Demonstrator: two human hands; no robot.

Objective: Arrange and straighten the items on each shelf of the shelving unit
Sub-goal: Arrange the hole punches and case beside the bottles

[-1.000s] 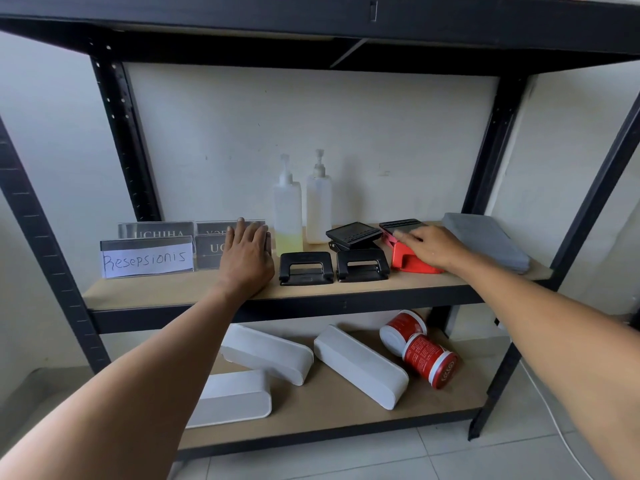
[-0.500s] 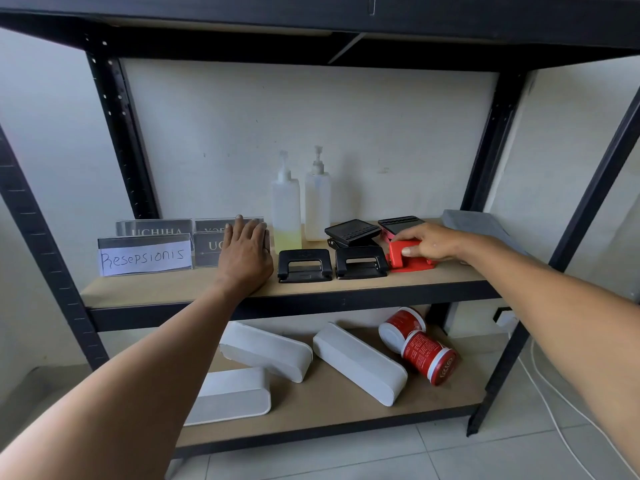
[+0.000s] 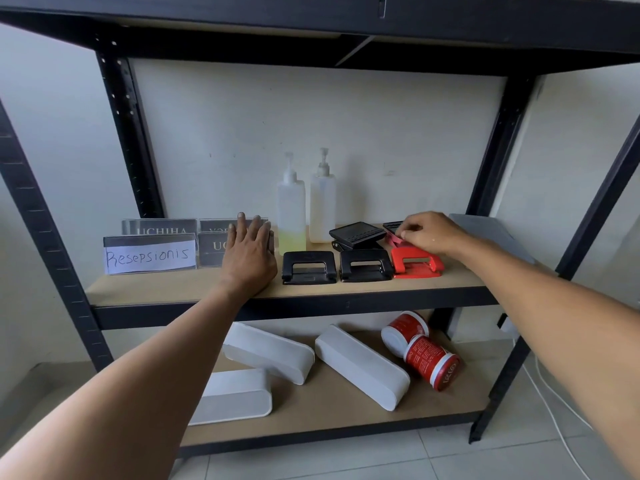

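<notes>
On the lower shelf (image 3: 346, 407), nearest us, three white cases (image 3: 362, 367) lie askew and two red tubs (image 3: 431, 362) lie on their sides, not yet tidied. On the middle shelf (image 3: 173, 292), our left hand (image 3: 249, 258) rests flat, fingers straight, against the front right nameplate (image 3: 216, 249), holding nothing. Right of it, two black punches (image 3: 308, 266) and a red punch (image 3: 417, 261) stand in a row at the front edge. Behind the red one, our right hand (image 3: 427, 233) curls its fingers onto a pink-red punch (image 3: 394, 237), seemingly pinching it. We judge the punches are the step in hand: next, this one wants drawing forward and squaring beside the black punch (image 3: 356, 233) behind the row. Two bottles (image 3: 306, 206) stand at the back.
</notes>
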